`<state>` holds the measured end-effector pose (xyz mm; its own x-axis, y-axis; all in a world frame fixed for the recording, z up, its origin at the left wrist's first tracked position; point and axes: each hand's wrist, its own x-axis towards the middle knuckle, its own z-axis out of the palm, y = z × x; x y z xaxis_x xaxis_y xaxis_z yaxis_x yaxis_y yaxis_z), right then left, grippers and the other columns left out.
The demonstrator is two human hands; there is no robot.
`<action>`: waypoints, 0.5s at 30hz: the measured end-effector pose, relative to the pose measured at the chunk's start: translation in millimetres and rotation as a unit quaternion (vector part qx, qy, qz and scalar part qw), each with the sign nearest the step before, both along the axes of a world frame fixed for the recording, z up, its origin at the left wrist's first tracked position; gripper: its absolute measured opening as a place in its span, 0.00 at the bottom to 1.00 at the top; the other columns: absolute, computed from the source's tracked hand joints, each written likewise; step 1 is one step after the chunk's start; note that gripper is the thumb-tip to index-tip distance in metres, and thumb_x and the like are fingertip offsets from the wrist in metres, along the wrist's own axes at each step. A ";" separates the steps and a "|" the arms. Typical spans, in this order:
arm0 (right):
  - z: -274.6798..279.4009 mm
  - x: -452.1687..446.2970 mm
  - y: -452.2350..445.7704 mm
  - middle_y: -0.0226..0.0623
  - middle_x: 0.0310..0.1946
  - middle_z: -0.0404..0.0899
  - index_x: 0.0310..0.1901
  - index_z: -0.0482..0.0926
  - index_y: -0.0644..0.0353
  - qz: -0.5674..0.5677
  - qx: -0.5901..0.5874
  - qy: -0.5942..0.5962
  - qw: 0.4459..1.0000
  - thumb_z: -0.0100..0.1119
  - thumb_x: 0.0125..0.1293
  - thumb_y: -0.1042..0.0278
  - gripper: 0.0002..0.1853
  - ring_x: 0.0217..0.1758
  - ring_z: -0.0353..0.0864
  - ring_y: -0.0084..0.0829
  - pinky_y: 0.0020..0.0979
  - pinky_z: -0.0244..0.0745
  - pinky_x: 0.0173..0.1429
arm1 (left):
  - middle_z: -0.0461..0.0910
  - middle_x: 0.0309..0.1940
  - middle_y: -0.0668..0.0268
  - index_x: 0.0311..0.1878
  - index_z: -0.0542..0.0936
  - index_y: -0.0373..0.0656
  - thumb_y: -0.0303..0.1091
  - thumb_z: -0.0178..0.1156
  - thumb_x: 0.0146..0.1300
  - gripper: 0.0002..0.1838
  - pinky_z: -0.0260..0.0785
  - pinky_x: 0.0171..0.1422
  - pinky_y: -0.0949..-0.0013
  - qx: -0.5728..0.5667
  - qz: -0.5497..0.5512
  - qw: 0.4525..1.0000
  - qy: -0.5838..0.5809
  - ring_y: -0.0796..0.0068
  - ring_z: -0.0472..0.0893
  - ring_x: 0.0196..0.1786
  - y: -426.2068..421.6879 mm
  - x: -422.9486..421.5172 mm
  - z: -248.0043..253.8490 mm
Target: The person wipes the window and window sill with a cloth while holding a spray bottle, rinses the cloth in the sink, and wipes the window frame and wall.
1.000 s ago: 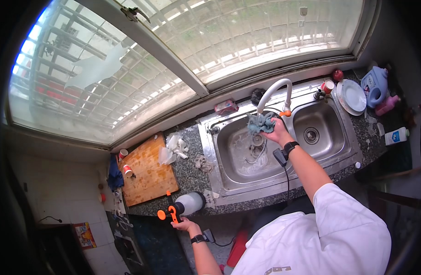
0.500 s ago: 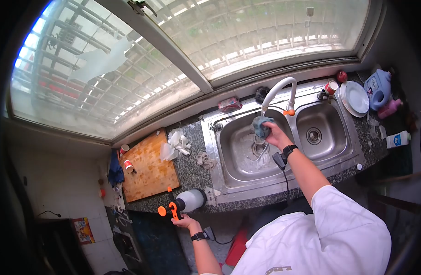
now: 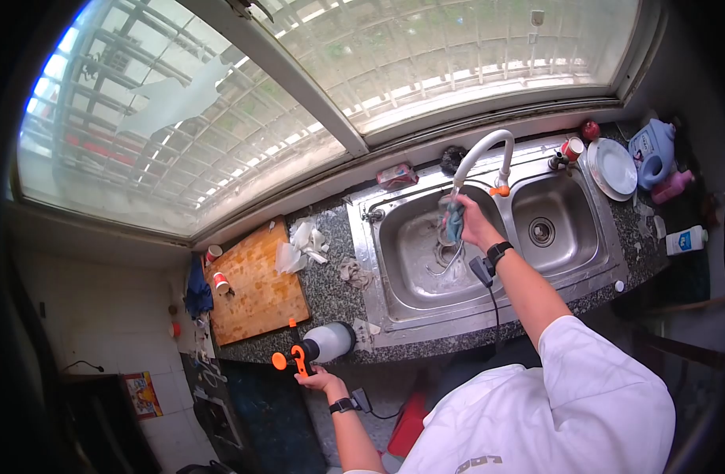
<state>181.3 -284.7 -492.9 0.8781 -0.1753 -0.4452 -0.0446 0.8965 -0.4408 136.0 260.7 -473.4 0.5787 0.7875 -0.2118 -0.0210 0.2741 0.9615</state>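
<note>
In the head view, my right hand (image 3: pixel 476 223) is closed around a grey-blue cloth (image 3: pixel 454 221) over the left basin (image 3: pixel 410 272) of the steel sink. The cloth hangs down just below the mouth of the white curved faucet (image 3: pixel 481 144), and a thin stream of water falls beneath it. My left hand (image 3: pixel 323 380) grips the orange handle of a pump spray bottle (image 3: pixel 328 343), which is tilted on its side at the counter's front edge. Its translucent body points towards the sink.
A wooden cutting board (image 3: pixel 256 296) lies left, with a paper cup (image 3: pixel 222 282) on it. Crumpled plastic (image 3: pixel 309 243) and a rag (image 3: pixel 354 275) lie beside the sink. White plates (image 3: pixel 613 168), a blue jug (image 3: pixel 653 150) and a white bottle (image 3: pixel 686 240) stand right.
The cloth in my right hand has gone from a bunched shape to a longer, hanging one, and the hand has turned slightly. My left hand and the spray bottle have barely moved.
</note>
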 end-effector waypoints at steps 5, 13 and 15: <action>0.8 10.2 7.5 0.27 0.23 0.73 0.41 0.77 0.55 0.087 -0.099 0.072 0.989 0.52 0.69 0.38 0.25 0.22 0.72 0.24 0.29 0.71 0.29 | 0.63 0.24 0.72 0.35 0.68 0.50 0.62 0.47 0.67 0.23 0.51 0.27 0.74 0.004 -0.002 1.000 0.001 0.78 0.63 0.24 -1.3 -0.5 1.0; -13.4 16.0 3.7 0.37 0.42 0.79 0.59 0.72 0.62 0.052 -0.174 0.017 0.983 0.58 0.70 0.60 0.21 0.38 0.83 0.31 0.30 0.80 0.41 | 0.63 0.24 0.72 0.33 0.68 0.50 0.60 0.45 0.69 0.22 0.50 0.27 0.75 0.010 0.017 1.000 -0.005 0.79 0.62 0.23 -3.5 2.1 0.2; -13.2 13.8 -0.4 0.39 0.45 0.79 0.62 0.69 0.61 0.060 -0.157 -0.009 0.986 0.58 0.70 0.64 0.22 0.41 0.84 0.34 0.32 0.80 0.44 | 0.63 0.24 0.72 0.33 0.67 0.49 0.60 0.44 0.69 0.22 0.50 0.26 0.75 0.009 0.015 1.000 0.003 0.79 0.62 0.23 -7.5 -0.2 7.4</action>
<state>195.1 -285.1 -506.1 0.9078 -0.1964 -0.3705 -0.1321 0.7046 -0.6972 135.8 253.3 -466.0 0.5531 0.8087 -0.2001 -0.0240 0.2555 0.9665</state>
